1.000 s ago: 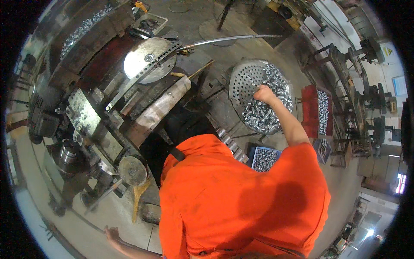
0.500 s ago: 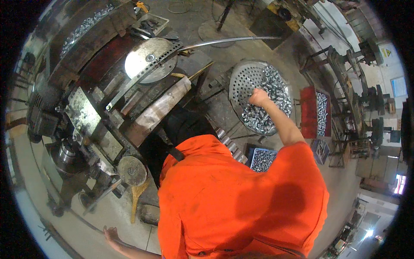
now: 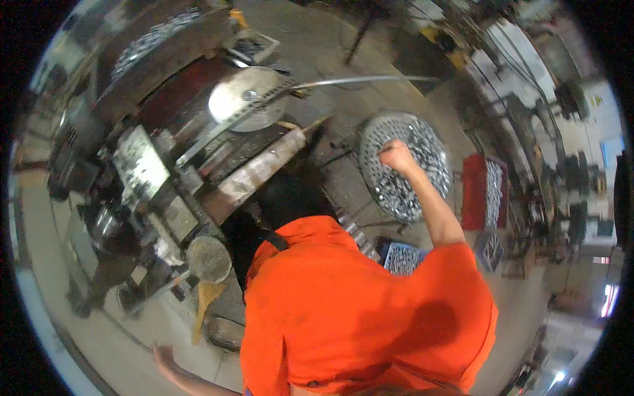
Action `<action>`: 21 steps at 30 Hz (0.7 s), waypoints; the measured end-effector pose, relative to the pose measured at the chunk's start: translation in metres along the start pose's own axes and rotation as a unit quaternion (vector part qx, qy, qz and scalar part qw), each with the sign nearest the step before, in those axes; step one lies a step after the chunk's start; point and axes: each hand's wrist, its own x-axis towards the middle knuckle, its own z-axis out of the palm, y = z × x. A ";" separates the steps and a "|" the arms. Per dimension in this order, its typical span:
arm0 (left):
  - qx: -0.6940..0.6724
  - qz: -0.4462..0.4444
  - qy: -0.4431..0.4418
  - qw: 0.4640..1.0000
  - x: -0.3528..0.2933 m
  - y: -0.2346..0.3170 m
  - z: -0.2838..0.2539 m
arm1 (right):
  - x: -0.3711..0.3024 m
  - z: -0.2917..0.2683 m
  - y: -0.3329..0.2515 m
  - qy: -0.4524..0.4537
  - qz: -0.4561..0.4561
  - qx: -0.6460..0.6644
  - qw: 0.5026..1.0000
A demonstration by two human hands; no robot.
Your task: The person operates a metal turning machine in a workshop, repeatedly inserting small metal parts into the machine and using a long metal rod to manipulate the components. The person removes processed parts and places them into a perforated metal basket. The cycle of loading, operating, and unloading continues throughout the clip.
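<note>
On the right, a round perforated metal plate (image 3: 374, 135) bears a heap of small shiny metal fittings (image 3: 422, 153). My right hand (image 3: 396, 157) is over the left part of this plate, beside the heap, its fingers curled together. Whether a small part is between the fingertips cannot be made out. At the lower left my left hand (image 3: 163, 360) hangs away from the machine, above the floor, its thumb and fingers apart. It is somewhat blurred and appears to hold nothing.
To the left stands a machine with a large metal disc (image 3: 246, 99) and a long bar. A red bin (image 3: 473, 191) of metal parts is at the right. A blue crate (image 3: 403, 259) with small parts sits near my right side. A wooden-handled tool (image 3: 206, 303) lies lower left.
The whole view has shifted, so the surroundings appear farther right and lower, and blurred. Relative to the plate, my right hand has moved left, off the heap. My left hand has swung slightly outward.
</note>
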 end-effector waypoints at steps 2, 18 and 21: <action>0.029 -0.019 0.064 0.997 -0.017 0.006 0.005 | 0.016 -0.017 -0.048 0.024 -0.106 0.029 0.994; 0.404 0.098 0.135 0.899 -0.151 -0.010 0.019 | 0.070 0.018 -0.594 -0.045 -0.656 -0.040 0.753; 0.393 0.107 0.188 0.894 -0.167 -0.016 0.033 | 0.086 0.051 -0.613 -0.061 -0.612 -0.124 0.778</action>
